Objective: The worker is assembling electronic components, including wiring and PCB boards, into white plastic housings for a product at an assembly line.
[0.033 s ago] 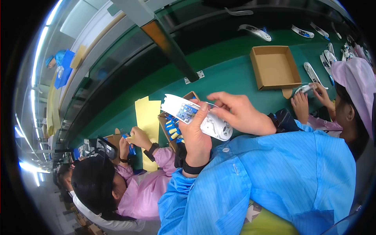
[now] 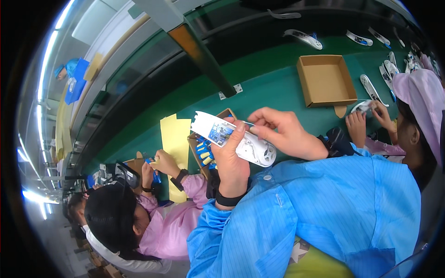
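Across my left hand [image 2: 230, 169] lies a long white plastic housing [image 2: 255, 150], tilted down to the right, with its open inner side showing. My left thumb presses over its middle, and the fingers are wrapped behind it. A blue circuit board [image 2: 219, 132] sits inside the housing, left of the thumb. Just above the housing, my right hand [image 2: 289, 136] pinches a thin pale wire [image 2: 249, 123] between thumb and index finger. The wire's far end is hidden by my left thumb. Thin dark wires and a round moulded part show at the housing's right end.
Behind my left hand, a cardboard box [image 2: 204, 150] holds several blue-and-yellow parts. Yellow paper [image 2: 174, 139] lies beside it. A shallow cardboard tray [image 2: 327, 81] stands on the green bench [image 2: 273, 95]. Co-workers in pink sit close on both sides. White housings [image 2: 371, 88] lie at the right.
My right hand has shifted very slightly to the right, its fingers a little more curled. My left hand and the housing have hardly moved.
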Demonstrator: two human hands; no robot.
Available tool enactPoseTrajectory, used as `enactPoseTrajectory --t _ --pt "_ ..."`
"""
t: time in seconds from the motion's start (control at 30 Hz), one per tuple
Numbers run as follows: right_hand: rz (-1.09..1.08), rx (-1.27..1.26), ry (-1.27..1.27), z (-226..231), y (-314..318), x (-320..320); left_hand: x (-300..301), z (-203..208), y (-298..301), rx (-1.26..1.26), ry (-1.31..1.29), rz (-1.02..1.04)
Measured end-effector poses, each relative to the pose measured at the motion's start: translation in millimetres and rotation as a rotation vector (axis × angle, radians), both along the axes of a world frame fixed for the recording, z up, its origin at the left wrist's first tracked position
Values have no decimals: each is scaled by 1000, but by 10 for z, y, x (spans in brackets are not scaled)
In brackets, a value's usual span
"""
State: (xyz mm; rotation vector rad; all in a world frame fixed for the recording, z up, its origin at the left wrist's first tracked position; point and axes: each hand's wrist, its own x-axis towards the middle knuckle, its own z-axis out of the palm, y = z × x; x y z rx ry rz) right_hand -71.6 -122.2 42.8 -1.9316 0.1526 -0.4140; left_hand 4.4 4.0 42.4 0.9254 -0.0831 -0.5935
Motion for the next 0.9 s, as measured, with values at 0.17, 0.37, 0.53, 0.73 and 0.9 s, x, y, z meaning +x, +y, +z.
enactPoseTrajectory --t 0.17,0.37,0.53,0.73,0.9 --pt "198 816 -56 -90 -111 33 31 -8 -22 -54 8 -27" --pt "95 711 -113 -101 -111 36 57 -15 -96 -71 -24 -53" --pt "-216 -345 -488 -76 -90 76 45 -6 -145 -37 -64 -20" --pt "-161 -3 -357 -40 -96 39 76 3 -130 14 -74 -26" --pt "-56 276 -194 24 -105 -4 56 34 -105 8 -116 -13"
